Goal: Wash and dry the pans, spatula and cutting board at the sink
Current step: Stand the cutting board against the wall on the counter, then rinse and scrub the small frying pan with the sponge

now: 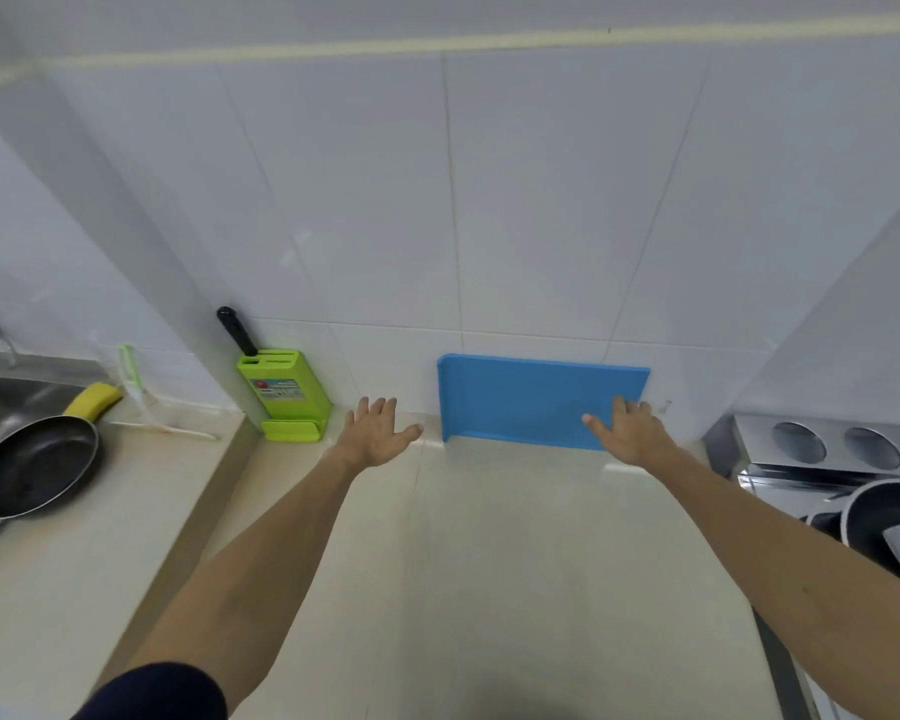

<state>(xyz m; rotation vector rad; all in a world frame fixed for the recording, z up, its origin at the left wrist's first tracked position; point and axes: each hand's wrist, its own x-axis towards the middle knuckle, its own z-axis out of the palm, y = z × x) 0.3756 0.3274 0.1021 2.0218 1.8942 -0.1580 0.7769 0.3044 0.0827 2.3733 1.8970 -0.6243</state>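
While a hand steadies it, a blue cutting board leans on the kitchen wall

Because it stands on its long edge at the centre right of the frame, the blue cutting board [520, 402] rests tilted back against the white tiled wall [541, 226]. I judge that this position lets it drain or keeps it out of the way. The right hand [630, 433] lies flat on the board's lower right corner, fingers straight, pressing rather than gripping, probably to settle it so it does not slide. The left hand [378, 431] is at centre, just left of the board and apart from it, fingers spread wide and holding nothing. Whether it touches the beige countertop [489, 563] cannot be told. Further left stands a green knife block [287, 394] holding one black-handled knife [236, 330]. At the left edge, a dark frying pan [32, 467] with a yellow handle sits at the rim of the steel sink [1, 397]. At the lower right edge, a second dark pan [874, 511] sits on a steel stove [822, 439], with a silvery utensil inside, too cropped to name.
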